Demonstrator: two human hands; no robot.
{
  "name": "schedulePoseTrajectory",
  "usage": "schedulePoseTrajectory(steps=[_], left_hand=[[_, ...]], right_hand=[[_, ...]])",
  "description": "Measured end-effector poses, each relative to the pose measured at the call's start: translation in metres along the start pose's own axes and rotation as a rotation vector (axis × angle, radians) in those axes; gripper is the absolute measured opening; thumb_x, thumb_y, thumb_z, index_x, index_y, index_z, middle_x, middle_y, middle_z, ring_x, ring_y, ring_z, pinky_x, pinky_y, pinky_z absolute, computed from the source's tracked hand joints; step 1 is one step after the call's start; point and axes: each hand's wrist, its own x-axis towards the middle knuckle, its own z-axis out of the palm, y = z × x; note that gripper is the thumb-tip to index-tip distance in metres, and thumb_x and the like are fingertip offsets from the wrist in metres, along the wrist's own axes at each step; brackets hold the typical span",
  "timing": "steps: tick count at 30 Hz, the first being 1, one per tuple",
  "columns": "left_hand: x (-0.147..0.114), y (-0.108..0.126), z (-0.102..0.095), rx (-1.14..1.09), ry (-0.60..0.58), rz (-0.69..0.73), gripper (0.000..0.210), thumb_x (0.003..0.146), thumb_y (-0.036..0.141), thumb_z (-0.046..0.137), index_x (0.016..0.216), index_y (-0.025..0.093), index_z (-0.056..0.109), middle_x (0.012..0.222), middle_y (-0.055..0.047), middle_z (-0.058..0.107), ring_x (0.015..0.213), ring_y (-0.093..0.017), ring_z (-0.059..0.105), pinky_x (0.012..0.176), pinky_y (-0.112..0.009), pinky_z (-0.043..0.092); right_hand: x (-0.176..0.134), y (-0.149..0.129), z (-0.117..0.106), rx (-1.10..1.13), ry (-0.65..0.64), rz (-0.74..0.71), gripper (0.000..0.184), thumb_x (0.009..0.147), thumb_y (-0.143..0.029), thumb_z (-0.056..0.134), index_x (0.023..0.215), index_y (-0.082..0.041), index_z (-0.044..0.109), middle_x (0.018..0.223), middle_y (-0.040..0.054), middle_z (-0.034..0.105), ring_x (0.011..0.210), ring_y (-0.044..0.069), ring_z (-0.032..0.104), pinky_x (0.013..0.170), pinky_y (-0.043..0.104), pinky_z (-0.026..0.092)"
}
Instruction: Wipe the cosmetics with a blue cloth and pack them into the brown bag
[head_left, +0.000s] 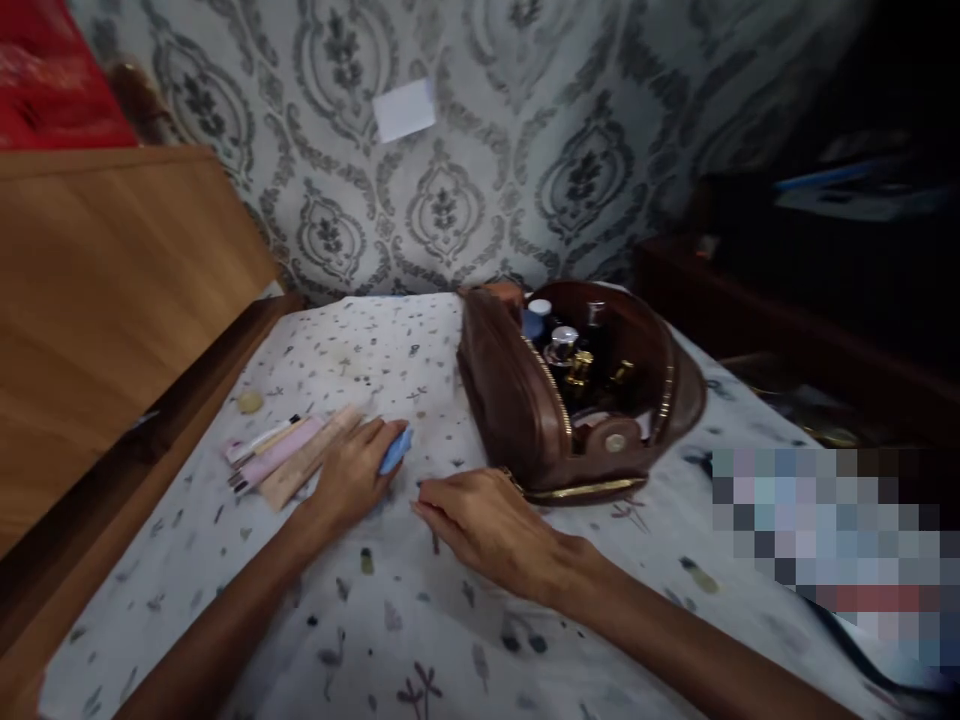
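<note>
My left hand is closed around a small light-blue object, whose kind I cannot make out. Just left of that hand, pink and beige cosmetic tubes and some slim sticks lie side by side on the patterned white cloth. My right hand is low over the cloth, fingers pressed together; anything in them is hidden. Behind it stands a brown toiletry bag, its zip undone. Inside the bag are several bottles, among them one with a clear silvery cap and one with a gold top.
A small yellowish round item lies near the cloth's left side. Wooden furniture borders the left, with a patterned wall behind. At right are dark furniture and a pixelated item.
</note>
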Motion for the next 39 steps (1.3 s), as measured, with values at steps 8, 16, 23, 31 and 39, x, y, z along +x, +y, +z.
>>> schedulePoseTrajectory(steps=[8, 16, 23, 31, 39], left_hand=[[-0.013, -0.100, -0.046, 0.299, -0.047, -0.673, 0.036, 0.100, 0.030, 0.038, 0.130, 0.020, 0.056, 0.129, -0.014, 0.065, 0.118, -0.031, 0.061, 0.087, -0.037, 0.048], [-0.045, -0.161, -0.045, 0.243, -0.104, -0.887, 0.037, 0.099, 0.036, 0.037, 0.118, 0.015, 0.061, 0.110, -0.017, 0.072, 0.104, -0.032, 0.067, 0.080, -0.035, 0.048], [-0.038, -0.134, -0.023, 0.038, -0.052, -0.751, 0.031, 0.097, 0.036, 0.045, 0.110, 0.016, 0.064, 0.104, -0.016, 0.073, 0.105, -0.033, 0.066, 0.091, -0.042, 0.048], [-0.018, -0.074, 0.004, -0.369, 0.106, -0.385, 0.038, 0.102, 0.038, 0.038, 0.120, 0.018, 0.065, 0.116, -0.006, 0.073, 0.106, -0.021, 0.068, 0.095, -0.030, 0.053], [-0.037, -0.140, -0.022, -0.078, 0.250, -0.705, 0.039, 0.099, 0.031, 0.034, 0.119, 0.010, 0.061, 0.116, -0.018, 0.069, 0.111, -0.032, 0.063, 0.100, -0.047, 0.048]], right_hand=[[0.044, -0.005, 0.047, 0.360, 0.030, 0.151, 0.025, 0.094, -0.020, 0.049, 0.073, -0.016, 0.062, 0.061, -0.0009, 0.059, 0.054, 0.010, 0.047, 0.058, 0.024, 0.033], [0.045, 0.003, 0.075, 0.778, 0.100, 0.313, 0.028, 0.092, -0.039, 0.049, 0.077, -0.017, 0.058, 0.067, 0.0020, 0.062, 0.058, 0.012, 0.055, 0.056, 0.024, 0.043], [0.043, 0.005, 0.076, 0.808, 0.095, 0.317, 0.032, 0.090, -0.046, 0.052, 0.077, -0.017, 0.059, 0.067, 0.0023, 0.061, 0.059, 0.013, 0.055, 0.057, 0.025, 0.046], [0.041, 0.010, 0.083, 0.801, 0.139, 0.263, 0.039, 0.089, -0.055, 0.053, 0.078, -0.019, 0.061, 0.065, 0.0014, 0.061, 0.057, 0.013, 0.055, 0.055, 0.024, 0.045], [0.040, 0.010, 0.082, 0.775, 0.124, 0.224, 0.036, 0.090, -0.050, 0.052, 0.076, -0.019, 0.061, 0.065, 0.0014, 0.062, 0.057, 0.013, 0.054, 0.054, 0.024, 0.043]])
